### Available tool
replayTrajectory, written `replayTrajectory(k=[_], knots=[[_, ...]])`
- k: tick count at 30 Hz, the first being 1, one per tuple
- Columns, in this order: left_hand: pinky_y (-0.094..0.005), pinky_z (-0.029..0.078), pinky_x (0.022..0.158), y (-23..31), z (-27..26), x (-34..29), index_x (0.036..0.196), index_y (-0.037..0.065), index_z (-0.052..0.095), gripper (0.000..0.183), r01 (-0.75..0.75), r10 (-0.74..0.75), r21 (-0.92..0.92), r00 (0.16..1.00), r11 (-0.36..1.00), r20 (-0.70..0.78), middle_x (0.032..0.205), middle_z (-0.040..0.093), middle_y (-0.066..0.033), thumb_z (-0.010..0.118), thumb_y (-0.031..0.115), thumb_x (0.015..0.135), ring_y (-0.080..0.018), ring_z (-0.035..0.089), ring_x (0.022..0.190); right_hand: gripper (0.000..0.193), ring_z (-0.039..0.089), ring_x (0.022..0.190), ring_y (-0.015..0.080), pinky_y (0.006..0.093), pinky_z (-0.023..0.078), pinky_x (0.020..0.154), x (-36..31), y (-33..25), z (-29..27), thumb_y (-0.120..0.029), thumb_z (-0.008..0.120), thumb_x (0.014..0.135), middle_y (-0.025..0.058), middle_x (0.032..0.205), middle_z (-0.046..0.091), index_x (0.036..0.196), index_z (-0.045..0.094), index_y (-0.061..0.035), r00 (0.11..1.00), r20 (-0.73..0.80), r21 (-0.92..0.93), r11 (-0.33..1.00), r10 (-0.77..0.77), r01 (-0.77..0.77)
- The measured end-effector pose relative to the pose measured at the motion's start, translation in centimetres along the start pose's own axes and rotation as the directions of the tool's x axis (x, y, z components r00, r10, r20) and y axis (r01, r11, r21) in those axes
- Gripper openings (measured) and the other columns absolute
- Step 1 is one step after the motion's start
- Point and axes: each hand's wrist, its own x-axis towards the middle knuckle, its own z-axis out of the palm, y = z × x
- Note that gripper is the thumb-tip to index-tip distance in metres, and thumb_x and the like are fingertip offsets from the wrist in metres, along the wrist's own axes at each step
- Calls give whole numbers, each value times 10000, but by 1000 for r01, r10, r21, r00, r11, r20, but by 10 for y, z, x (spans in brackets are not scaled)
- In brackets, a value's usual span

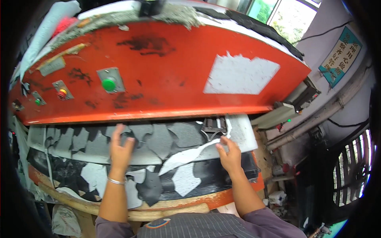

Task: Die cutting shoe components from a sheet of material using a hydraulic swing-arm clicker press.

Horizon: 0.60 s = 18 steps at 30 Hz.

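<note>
My left hand [120, 152] is over cut grey sheet material [158, 137], with its index finger and thumb apart and nothing between them. My right hand [231, 156] is farther right, its thumb and fingers apart. Just beyond its fingertips stands a dark metal cutting die [214, 129] on the pale board [243, 135]. A curved white strip [184, 155] runs from near those fingertips down to the left; whether they touch it I cannot tell. Grey and white cut pieces, such as a shield-shaped dark piece [151, 188] and a speckled white piece [185, 180], lie nearer me.
A large red press beam [170, 99] spans the far side, low over the board. It carries a green button [108, 84] and a red knob [62, 93]. A wooden pole [170, 213] lies along the near edge. Pipes [305, 123] run along the right wall.
</note>
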Motion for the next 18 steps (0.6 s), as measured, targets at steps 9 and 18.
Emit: replayTrajectory(k=[9,18], knots=[[-377,109,1170,-73,-297,167,1463,-74,172,840,179,216,395,606,901,-766,1555,124,-239,647,255,854,-318,99,1458,404,644,655,267,379,499,556,103,-268,83,-342,708,826,86,722,633,1038,516,-57,866,26,428,788,-500,442],[-299,310,1017,-46,-318,108,1380,-8,389,533,215,-176,95,934,972,-312,1353,453,-113,532,181,903,-192,450,1192,348,638,602,354,449,483,497,83,-250,111,-365,645,865,114,639,625,992,482,-84,862,168,308,856,-478,414]])
